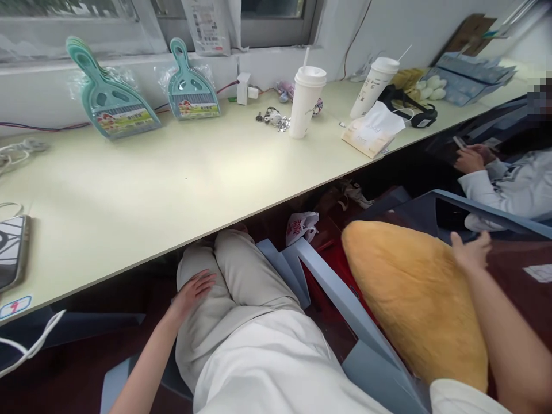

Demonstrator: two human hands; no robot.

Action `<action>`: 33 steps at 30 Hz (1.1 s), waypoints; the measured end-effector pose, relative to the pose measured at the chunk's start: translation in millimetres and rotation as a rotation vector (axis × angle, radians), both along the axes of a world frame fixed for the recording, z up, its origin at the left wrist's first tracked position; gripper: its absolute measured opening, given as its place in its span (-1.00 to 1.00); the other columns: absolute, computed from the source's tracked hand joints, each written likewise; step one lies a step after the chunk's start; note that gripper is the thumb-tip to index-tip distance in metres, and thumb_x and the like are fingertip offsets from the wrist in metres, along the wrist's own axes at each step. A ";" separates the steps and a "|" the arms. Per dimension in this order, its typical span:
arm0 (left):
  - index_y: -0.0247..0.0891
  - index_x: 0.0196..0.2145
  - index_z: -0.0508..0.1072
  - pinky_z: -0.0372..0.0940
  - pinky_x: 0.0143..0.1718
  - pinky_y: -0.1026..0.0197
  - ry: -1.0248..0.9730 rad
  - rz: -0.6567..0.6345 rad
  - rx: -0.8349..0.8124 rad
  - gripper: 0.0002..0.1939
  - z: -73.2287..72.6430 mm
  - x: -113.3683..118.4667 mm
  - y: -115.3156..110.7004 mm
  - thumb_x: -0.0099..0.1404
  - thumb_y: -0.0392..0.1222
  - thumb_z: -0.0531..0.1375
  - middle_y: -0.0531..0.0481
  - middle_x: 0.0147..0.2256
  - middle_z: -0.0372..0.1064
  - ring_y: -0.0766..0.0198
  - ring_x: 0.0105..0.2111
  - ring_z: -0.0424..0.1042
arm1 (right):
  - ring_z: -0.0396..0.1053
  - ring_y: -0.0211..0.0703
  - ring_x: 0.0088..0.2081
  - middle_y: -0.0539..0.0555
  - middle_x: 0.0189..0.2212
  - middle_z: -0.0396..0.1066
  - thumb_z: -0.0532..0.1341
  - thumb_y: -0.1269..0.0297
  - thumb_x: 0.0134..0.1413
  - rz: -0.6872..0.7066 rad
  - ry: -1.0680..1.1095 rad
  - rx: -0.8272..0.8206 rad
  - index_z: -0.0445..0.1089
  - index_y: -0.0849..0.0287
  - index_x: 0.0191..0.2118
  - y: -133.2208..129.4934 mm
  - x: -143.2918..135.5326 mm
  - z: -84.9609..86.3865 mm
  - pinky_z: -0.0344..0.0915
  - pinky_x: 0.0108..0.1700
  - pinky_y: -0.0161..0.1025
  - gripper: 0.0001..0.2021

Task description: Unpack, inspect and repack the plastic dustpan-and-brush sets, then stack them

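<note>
The right hand (472, 253) has its fingers spread wide, with nothing in their grasp; it is at the far edge of a large yellow cushion (409, 299), and whether the fingertips touch the cloth is hard to tell. The left hand (196, 287) lies palm down, fingers slightly parted and holding nothing, on the thigh of the wearer's pale trousers (250, 276).

The cushion is to the wearer's right, beyond a blue armrest (334, 287), its wide face turned up and the right forearm running along its outer side. It looks plush and thickly stuffed, so it is probably light for its bulk, soft, not slippery and hard to damage. It would likely give under a squeeze; a rounded edge or corner seems the best place to grip, with a second hand opposite to stop it sagging.

Farther out, a white plastic bag (299, 227) sits low beneath the edge of a long cream table (185, 178). On the table stand a white paper cup (304, 109) with a straw and, to its right, a tissue pack (371, 135). At far right another person (513, 178), in a white sleeve, holds a phone (459, 142).
</note>
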State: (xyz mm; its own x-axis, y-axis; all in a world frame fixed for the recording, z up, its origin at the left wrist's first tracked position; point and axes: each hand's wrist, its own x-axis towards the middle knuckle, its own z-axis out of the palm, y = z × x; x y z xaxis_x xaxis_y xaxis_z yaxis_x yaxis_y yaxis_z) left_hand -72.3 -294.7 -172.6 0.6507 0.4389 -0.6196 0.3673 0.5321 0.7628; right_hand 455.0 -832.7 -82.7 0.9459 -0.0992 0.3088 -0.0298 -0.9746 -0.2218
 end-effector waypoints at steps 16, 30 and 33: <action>-0.08 0.14 0.25 0.06 0.20 -0.03 -0.027 -0.131 -0.014 -0.47 4.5 -2.4 4.7 0.27 0.12 -0.03 -0.06 0.07 0.33 0.07 0.11 0.27 | -0.26 0.04 0.34 0.06 0.33 -0.16 -0.21 -0.01 0.24 0.759 0.524 -0.287 -0.09 0.02 0.32 124.8 -102.1 -39.7 -0.51 0.24 0.34 -0.43; -0.16 0.14 0.22 0.08 0.20 0.02 -0.072 -0.099 -0.058 -0.45 12.8 -7.9 11.4 0.25 0.11 0.00 -0.13 0.10 0.29 0.08 0.13 0.25 | -0.02 0.09 0.29 0.06 0.23 0.14 0.07 -0.07 0.12 0.981 0.963 0.349 0.29 -0.04 0.13 148.7 -167.2 7.8 -0.20 0.30 0.17 -0.50; -0.14 0.10 0.27 0.08 0.18 0.02 -0.061 -0.098 -0.013 -0.47 15.7 -10.9 8.4 0.24 0.11 -0.01 -0.12 0.09 0.31 0.07 0.12 0.27 | 0.26 0.07 0.13 0.12 0.08 0.35 0.10 -0.08 0.10 0.993 1.146 0.541 0.35 0.05 0.08 174.3 -184.8 32.9 0.12 0.21 0.09 -0.50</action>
State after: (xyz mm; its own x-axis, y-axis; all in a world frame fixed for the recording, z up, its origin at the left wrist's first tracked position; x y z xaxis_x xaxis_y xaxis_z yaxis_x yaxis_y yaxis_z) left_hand -83.1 -286.3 -156.9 0.7271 0.3631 -0.5826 0.3711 0.5061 0.7786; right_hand 270.3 -658.3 -49.8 0.3965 0.8070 -0.4376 0.1504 -0.5273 -0.8362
